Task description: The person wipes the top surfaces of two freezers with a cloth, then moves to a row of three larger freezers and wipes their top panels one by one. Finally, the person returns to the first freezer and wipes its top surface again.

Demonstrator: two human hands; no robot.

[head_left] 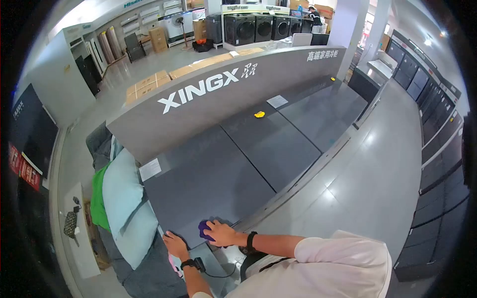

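Observation:
My right hand is closed around a bunched purple cloth, pressed on the dark grey top of a long chest-freezer-like unit, close to its near end. A black band circles that wrist. To its left, my left hand rests open over the near corner of the same top, fingers stretched out. A black watch is on that wrist, and a cable hangs beside it. Something pink, partly hidden, shows below my left hand.
A grey "XINGX" panel rises along the back of the tops. A white card and a small yellow item lie there. Light-blue cushions on a dark sofa stand left. A tiled aisle runs along the right.

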